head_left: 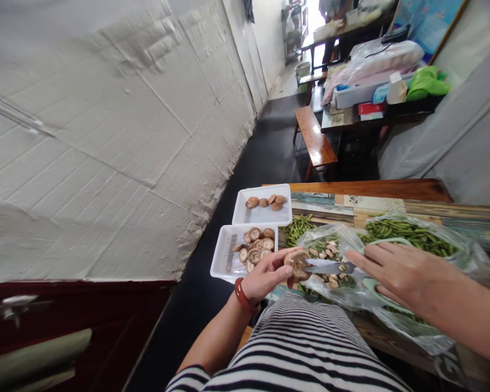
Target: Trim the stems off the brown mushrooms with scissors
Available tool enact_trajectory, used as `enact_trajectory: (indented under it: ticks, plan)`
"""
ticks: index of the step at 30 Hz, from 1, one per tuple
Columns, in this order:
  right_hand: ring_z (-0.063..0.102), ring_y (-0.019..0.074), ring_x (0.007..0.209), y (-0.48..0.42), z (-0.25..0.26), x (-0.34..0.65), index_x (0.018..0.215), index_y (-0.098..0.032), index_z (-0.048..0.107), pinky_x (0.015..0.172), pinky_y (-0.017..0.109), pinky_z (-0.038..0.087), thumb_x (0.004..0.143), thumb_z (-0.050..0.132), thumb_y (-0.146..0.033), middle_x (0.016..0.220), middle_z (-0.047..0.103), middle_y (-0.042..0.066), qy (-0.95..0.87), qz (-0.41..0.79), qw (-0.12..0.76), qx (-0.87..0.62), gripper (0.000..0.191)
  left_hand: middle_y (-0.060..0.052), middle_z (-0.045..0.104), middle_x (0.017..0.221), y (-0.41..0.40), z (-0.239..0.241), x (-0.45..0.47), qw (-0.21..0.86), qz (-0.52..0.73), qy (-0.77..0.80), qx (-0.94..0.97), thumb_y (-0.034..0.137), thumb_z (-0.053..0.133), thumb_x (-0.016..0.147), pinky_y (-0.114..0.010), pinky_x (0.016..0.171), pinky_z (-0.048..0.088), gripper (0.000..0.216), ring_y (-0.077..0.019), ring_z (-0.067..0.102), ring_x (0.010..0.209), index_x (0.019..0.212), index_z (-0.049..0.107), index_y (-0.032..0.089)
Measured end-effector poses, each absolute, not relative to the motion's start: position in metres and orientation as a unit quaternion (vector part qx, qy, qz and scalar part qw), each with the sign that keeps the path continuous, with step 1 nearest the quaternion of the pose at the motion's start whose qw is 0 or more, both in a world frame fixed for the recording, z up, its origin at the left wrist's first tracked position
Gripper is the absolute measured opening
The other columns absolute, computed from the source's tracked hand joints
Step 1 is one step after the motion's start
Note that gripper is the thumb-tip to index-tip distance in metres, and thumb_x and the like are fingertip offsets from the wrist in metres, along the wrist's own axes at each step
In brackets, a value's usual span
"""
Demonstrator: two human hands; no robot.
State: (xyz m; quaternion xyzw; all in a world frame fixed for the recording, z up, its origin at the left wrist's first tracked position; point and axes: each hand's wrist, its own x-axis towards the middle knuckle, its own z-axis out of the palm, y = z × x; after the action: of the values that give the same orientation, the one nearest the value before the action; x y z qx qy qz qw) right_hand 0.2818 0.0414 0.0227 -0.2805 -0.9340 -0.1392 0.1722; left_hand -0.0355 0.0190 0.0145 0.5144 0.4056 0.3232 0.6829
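Note:
My left hand [265, 277], with a red bangle at the wrist, pinches a brown mushroom [296, 262] in front of my striped shirt. My right hand [396, 269] grips pale green-handled scissors [330, 267]; their blades touch the mushroom's stem side. Under the blades lies a clear plastic bag [330, 242] with cut stems in it. Left of the hands, a near white tray [224, 256] holds several mushrooms, while a far white tray [265, 216] holds a few more.
Green beans [298, 226] lie loose on the wooden table [392, 190], with more in a bag [410, 234] at the right. A tiled wall runs along the left. Behind are a wooden bench [315, 142], cluttered tables and a person [330, 8] far back.

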Motion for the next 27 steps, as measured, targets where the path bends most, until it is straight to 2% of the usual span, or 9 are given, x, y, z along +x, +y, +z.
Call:
enact_trajectory:
  ticks: [10, 15, 21, 27]
  plan:
    - [0.068, 0.0179, 0.068, 0.028, 0.002, 0.276, 0.116, -0.019, 0.068, 0.062, 0.032, 0.052, 0.081, 0.052, 0.006, 0.079, 0.067, -0.001, -0.926, -0.137, 0.151, -0.317, 0.046, -0.012, 0.072, 0.095, 0.017, 0.012, -0.034, 0.695, 0.318, 0.412, 0.496, 0.063, 0.077, 0.081, -0.025, 0.06, 0.046, 0.077, -0.0129, 0.056, 0.066, 0.138, 0.068, 0.012]
    - [0.07, 0.0182, 0.076, 0.028, -0.009, 0.282, 0.13, -0.017, 0.063, 0.068, 0.033, 0.053, 0.09, 0.052, 0.002, 0.089, 0.071, 0.001, -0.925, -0.119, 0.199, -0.302, 0.046, -0.012, 0.072, 0.088, 0.018, 0.012, -0.033, 0.738, 0.331, 0.383, 0.445, 0.067, 0.076, 0.08, -0.023, 0.055, 0.043, 0.079, -0.0129, 0.058, 0.064, 0.135, 0.069, 0.01]
    - [0.07, 0.0194, 0.081, 0.032, 0.0, 0.283, 0.134, -0.016, 0.061, 0.074, 0.035, 0.053, 0.094, 0.043, -0.002, 0.092, 0.073, 0.004, -0.916, -0.114, 0.241, -0.301, 0.046, -0.01, 0.071, 0.088, 0.017, 0.013, -0.03, 0.752, 0.348, 0.377, 0.413, 0.061, 0.077, 0.083, -0.021, 0.052, 0.043, 0.072, -0.0124, 0.061, 0.062, 0.136, 0.067, 0.013]
    - [0.073, 0.0194, 0.083, 0.03, 0.011, 0.291, 0.128, -0.022, 0.067, 0.075, 0.035, 0.058, 0.087, 0.045, -0.005, 0.098, 0.076, 0.004, -0.91, -0.059, 0.241, -0.331, 0.049, -0.008, 0.068, 0.091, 0.017, 0.019, -0.028, 0.731, 0.35, 0.396, 0.431, 0.065, 0.077, 0.081, -0.02, 0.051, 0.042, 0.069, -0.0122, 0.061, 0.063, 0.131, 0.069, 0.018]
